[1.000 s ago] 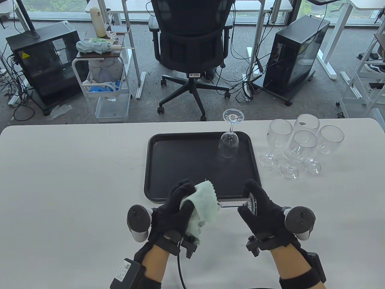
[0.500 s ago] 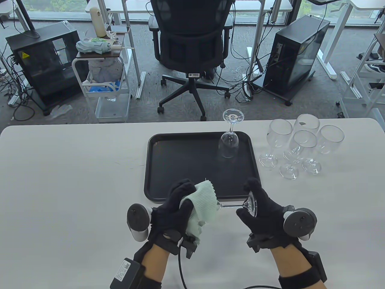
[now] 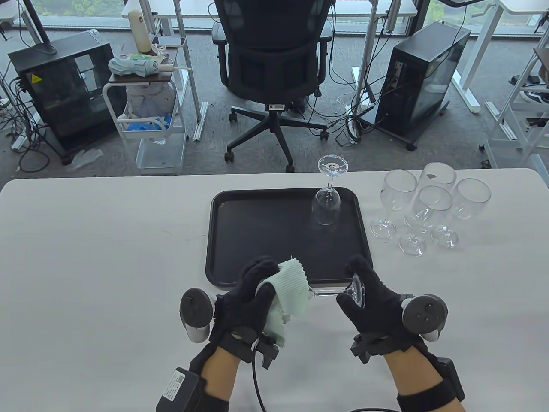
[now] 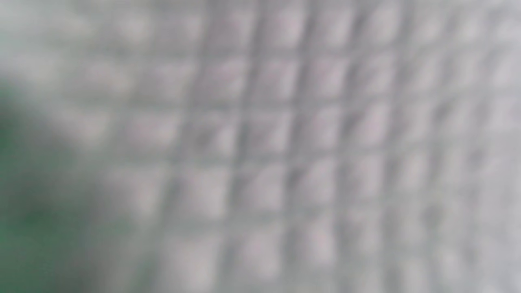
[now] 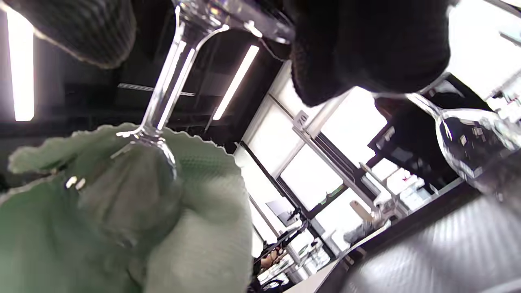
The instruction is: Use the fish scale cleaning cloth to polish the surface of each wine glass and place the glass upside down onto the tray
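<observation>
I hold a wine glass (image 3: 328, 293) on its side above the table's near edge. My right hand (image 3: 362, 296) grips its foot (image 3: 358, 293). My left hand (image 3: 253, 296) wraps the pale green cloth (image 3: 289, 294) around its bowl, which is hidden in the table view. In the right wrist view the stem (image 5: 165, 87) runs down into the cloth (image 5: 163, 228). The left wrist view shows only blurred cloth weave (image 4: 260, 146). One glass (image 3: 327, 201) stands upside down at the black tray's (image 3: 257, 240) back right.
Several upright wine glasses (image 3: 429, 206) stand in a cluster on the table to the right of the tray. An office chair (image 3: 274, 64) and computer towers are on the floor beyond the table's far edge.
The right hand has twisted slightly at the wrist, turning the foot of the glass a little. The left hand and cloth have barely moved.
</observation>
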`<state>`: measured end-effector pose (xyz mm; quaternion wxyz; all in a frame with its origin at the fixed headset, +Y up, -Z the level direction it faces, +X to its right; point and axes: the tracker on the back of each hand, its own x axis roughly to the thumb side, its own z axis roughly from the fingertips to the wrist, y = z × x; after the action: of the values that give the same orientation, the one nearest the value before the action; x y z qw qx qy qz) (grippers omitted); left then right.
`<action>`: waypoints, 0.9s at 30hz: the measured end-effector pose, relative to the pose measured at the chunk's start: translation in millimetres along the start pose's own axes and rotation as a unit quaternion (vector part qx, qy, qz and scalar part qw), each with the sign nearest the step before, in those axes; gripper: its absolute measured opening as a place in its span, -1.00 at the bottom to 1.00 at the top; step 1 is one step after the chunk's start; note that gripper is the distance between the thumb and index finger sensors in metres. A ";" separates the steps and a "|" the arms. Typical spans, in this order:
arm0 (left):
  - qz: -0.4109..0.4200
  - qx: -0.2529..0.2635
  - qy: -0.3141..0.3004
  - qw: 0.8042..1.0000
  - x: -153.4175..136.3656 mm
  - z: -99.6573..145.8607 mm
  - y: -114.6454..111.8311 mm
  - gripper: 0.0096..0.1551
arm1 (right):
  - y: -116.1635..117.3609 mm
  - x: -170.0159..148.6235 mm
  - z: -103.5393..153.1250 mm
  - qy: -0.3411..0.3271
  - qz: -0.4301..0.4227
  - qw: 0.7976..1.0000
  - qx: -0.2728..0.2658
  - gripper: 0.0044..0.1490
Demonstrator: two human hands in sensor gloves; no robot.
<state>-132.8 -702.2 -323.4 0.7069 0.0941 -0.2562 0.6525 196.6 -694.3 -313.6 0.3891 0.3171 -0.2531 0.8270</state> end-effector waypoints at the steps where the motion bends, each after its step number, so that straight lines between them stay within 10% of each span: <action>1: 0.016 -0.004 0.007 1.000 -1.3 -0.5 0.6 -0.32 | -0.2 2.3 -0.3 -0.027 0.021 0.999 -0.004 0.25; 4: 0.035 -0.020 0.014 0.999 -4.8 -0.4 -1.0 -0.31 | -1.2 3.6 0.9 -0.050 0.048 0.997 -0.027 0.25; 10: -0.014 0.000 -0.035 0.999 2.7 1.7 -5.0 -0.31 | 3.3 -9.9 1.4 0.125 -0.141 0.982 0.002 0.05; 17: 0.028 0.002 -0.023 0.999 1.5 1.9 -4.9 -0.36 | -8.9 11.1 -0.6 -0.079 0.091 0.992 -0.038 0.24; 22: 0.029 0.003 -0.023 0.999 -2.3 3.5 -14.2 -0.34 | -8.8 -4.6 1.4 0.084 -0.113 0.989 -0.041 -0.06; 27: 0.025 0.033 -0.025 0.999 -3.5 2.0 -2.2 -0.36 | -30.2 -3.5 0.7 0.170 -0.125 0.976 -0.051 -0.01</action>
<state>-131.2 -706.5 -323.0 0.6804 0.1277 -0.2545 0.6753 222.9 -679.3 -310.5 0.5424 0.1804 -0.1837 0.7997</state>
